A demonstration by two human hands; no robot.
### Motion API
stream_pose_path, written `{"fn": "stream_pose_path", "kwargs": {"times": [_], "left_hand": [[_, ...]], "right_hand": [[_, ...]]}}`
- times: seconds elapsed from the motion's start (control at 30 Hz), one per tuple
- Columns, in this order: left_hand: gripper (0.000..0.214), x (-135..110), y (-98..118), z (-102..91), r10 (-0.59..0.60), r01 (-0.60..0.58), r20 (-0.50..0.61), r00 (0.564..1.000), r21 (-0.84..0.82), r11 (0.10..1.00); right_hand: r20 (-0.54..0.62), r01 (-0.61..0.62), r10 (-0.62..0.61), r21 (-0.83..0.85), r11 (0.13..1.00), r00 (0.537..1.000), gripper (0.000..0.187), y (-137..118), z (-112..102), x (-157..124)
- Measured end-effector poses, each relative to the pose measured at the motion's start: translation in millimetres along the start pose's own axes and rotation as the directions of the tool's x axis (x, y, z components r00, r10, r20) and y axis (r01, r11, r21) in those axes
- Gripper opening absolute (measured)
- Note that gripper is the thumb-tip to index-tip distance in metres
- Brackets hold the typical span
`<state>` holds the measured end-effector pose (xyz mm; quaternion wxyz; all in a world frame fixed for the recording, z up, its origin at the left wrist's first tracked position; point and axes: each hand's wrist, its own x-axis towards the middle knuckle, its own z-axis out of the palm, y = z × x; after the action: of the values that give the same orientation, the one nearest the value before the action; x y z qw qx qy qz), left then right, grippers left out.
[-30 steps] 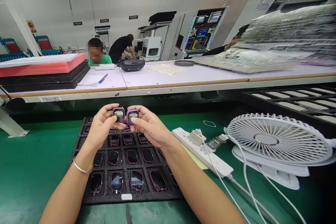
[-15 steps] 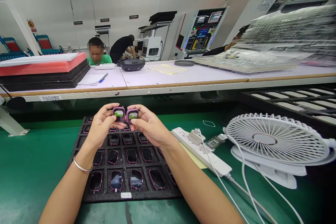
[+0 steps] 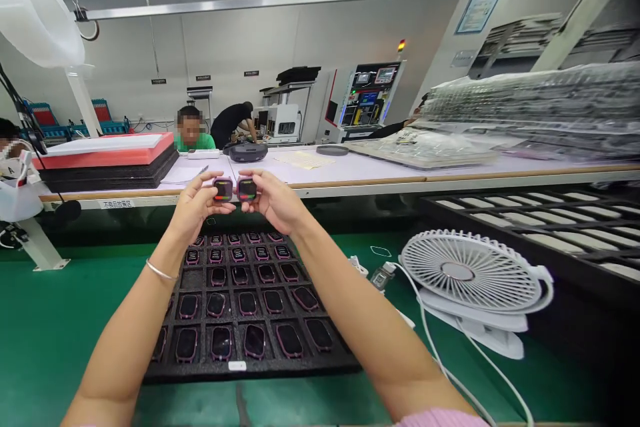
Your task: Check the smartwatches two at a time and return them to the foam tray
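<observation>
My left hand pinches a small pink-framed smartwatch body between thumb and fingers. My right hand holds a matching watch body the same way. Both are raised well above the black foam tray, and their dark faces glow with colours and point towards me. The two watches sit close together without touching. The tray's square pockets hold several more pink-framed watches, face up, in rows. A metal bangle circles my left wrist.
A white desk fan and its cables stand right of the tray on the green bench, beside a partly hidden power strip. Beyond stand a dark slatted rack, a white table with foam stacks, and co-workers.
Both hands have risen and moved away from the tray, and the view has tilted up. The watches have turned, so their faces show coloured glow instead of green-and-white labels.
</observation>
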<state>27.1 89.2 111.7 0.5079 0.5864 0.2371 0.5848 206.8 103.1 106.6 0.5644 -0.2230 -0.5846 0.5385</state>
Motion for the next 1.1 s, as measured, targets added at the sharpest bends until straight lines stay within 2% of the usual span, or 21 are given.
{"fn": "stream_pose_path", "kwargs": {"times": [0.13,0.3,0.4,0.57,0.73,0.9,1.1], "left_hand": [[0.044,19.5,22.8,7.1,0.12,-0.122,0.037,0.992,0.036,0.992],[0.049,28.9,39.7,17.3,0.249,-0.251,0.04,0.968,0.083,0.964],[0.052,28.9,44.4,21.3,0.277,-0.278,0.019,0.961,0.095,0.956],[0.052,26.2,45.5,22.2,0.3,-0.299,0.015,0.954,0.119,0.947],[0.054,22.9,44.6,22.2,0.328,-0.327,0.012,0.945,0.132,0.936],[0.053,3.3,35.9,23.0,0.304,-0.303,0.011,0.953,0.125,0.945],[0.058,-38.9,-5.7,12.8,0.128,-0.129,0.012,0.992,0.124,0.984]], "right_hand": [[0.021,0.129,-0.128,-0.045,0.991,0.992,0.017,-31.3,3.5,21.8],[0.074,0.214,-0.21,-0.056,0.975,0.975,0.02,-54.8,10.4,27.3],[0.098,0.237,-0.232,-0.04,0.971,0.968,0.025,-61.5,12.4,24.7],[0.128,0.276,-0.263,-0.097,0.956,0.956,0.046,-64.8,13.8,16.3],[0.16,0.273,-0.251,-0.136,0.952,0.955,0.049,-66.5,15.9,7.3],[0.157,0.253,-0.231,-0.136,0.958,0.96,0.047,-56.0,16.0,-10.4],[0.099,0.112,-0.107,-0.048,0.993,0.989,0.045,-1.1,8.8,-44.8]]}}
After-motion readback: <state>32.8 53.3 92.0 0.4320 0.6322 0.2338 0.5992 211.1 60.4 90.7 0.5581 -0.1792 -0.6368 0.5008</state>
